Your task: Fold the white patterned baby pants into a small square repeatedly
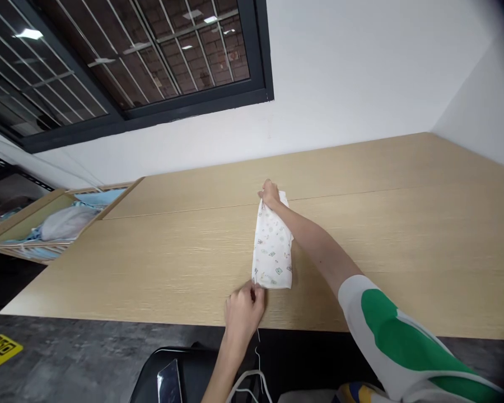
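A small white cloth with a coloured print (pixel 272 252) lies folded into a narrow strip on the light wooden table (pixel 159 263). My left hand (pixel 244 310) pinches its near left corner at the table's front part. My right hand (pixel 270 194) is stretched out and grips the cloth's far end, fingers closed on it. My right arm in a white and green sleeve runs along the cloth's right side.
A wooden crate (pixel 46 224) with light blue and white fabric stands off the table's left end. A dark chair with a phone (pixel 170 382) on it is below the table's front edge. A white wall and a barred window are behind.
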Tool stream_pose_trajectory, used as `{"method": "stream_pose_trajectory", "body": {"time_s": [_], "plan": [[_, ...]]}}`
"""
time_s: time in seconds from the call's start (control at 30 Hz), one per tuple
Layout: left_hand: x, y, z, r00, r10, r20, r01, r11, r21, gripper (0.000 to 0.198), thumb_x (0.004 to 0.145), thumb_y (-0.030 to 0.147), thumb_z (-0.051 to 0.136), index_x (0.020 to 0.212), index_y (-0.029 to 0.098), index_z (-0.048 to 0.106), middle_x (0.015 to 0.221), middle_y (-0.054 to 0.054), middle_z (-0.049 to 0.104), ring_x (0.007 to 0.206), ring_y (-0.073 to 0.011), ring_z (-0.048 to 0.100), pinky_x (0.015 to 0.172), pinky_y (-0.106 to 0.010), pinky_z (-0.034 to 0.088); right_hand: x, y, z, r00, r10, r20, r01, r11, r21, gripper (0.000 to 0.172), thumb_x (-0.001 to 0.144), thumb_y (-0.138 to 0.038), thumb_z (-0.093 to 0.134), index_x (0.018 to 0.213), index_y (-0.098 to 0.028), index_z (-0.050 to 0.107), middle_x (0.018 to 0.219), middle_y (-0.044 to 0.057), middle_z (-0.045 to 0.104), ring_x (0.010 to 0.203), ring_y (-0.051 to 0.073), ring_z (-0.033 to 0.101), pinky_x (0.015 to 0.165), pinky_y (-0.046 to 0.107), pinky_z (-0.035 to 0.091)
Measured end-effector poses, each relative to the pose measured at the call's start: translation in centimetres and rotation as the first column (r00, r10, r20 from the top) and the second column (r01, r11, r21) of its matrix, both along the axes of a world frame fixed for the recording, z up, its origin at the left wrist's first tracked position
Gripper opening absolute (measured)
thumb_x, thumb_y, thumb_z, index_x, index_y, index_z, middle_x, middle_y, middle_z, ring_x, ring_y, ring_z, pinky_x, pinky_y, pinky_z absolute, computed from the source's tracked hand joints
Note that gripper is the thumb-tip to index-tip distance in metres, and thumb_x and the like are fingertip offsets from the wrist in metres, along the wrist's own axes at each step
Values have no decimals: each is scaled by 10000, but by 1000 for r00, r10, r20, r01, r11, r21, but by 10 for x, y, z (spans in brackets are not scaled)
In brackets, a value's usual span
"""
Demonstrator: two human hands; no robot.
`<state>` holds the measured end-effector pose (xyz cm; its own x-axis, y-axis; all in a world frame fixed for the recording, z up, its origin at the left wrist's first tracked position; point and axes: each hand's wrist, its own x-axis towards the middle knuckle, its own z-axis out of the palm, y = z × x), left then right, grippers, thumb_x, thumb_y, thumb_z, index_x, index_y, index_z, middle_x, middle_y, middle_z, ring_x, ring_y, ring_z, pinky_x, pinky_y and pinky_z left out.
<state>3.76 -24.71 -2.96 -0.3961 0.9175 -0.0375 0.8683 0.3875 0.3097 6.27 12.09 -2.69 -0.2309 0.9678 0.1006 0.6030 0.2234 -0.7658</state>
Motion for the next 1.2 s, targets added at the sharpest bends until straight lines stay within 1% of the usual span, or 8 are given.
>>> {"method": "stream_pose_trajectory", "body": {"time_s": [0.17,0.27,0.33,0.43,0.53,0.63,0.87,1.2], "plan": [[8,-9,-1,949,113,-296,-103,993,51,367,1036,358,471,818,172,700,711,-117,719,650,-255,677,611,-315,336,-3,-18,8,997,78,26,-80,995,57,310,999,-263,526,1288,-164,583,1217,182,671,1138,332,663,958,458,550],[14,-14,-2,922,22,-387,77,968,240,364,1045,377,478,845,173,703,799,-130,722,793,-284,690,727,-369,453,3,-56,11,966,258,26,-259,950,177,319,1063,-338,459,1322,-207,592,1283,148,681,1175,287,659,1021,442,532],[18,-17,-5,903,-144,-404,291,898,330,282,1043,336,501,1065,172,728,1059,-149,752,986,-292,693,861,-397,486,14,-94,10,876,479,47,-474,842,259,402,1080,-427,457,1402,-215,571,1402,156,648,1251,283,641,1075,449,512],[22,-19,-13,848,-315,-426,473,812,342,396,1051,300,491,1406,172,612,1405,-165,655,1276,-300,614,1019,-412,465,40,-156,4,599,793,111,-786,556,270,591,1095,-553,395,1584,-226,446,1655,131,444,1521,273,429,1239,468,375],[26,-22,-27,853,-310,-419,449,846,287,332,1051,313,497,1291,176,681,1268,-154,713,1229,-322,635,1032,-446,464,67,-201,-9,341,929,144,-925,305,228,595,1116,-542,304,1665,-314,339,1735,17,256,1618,199,208,1330,408,210],[31,-26,-38,879,-271,-393,389,883,261,258,1047,295,504,1104,192,733,1131,-129,743,1131,-319,668,1055,-478,458,86,-217,-24,254,948,194,-953,211,216,597,1107,-539,317,1674,-353,315,1712,-25,245,1611,157,181,1339,331,158],[32,-30,-50,869,-237,-433,385,875,294,453,1054,326,516,1472,162,583,1562,-198,536,1485,-349,464,1152,-497,414,91,-173,-45,353,857,375,-921,246,303,556,1090,-438,479,1605,-230,467,1670,99,380,1583,250,313,1309,473,247],[26,-33,-58,878,-264,-400,392,876,282,547,1031,324,567,1564,217,503,1664,-181,413,1523,-355,425,1173,-518,413,73,-55,-55,526,710,469,-847,484,219,597,1061,-486,500,1611,-257,459,1697,75,338,1594,281,284,1308,501,206]]}}
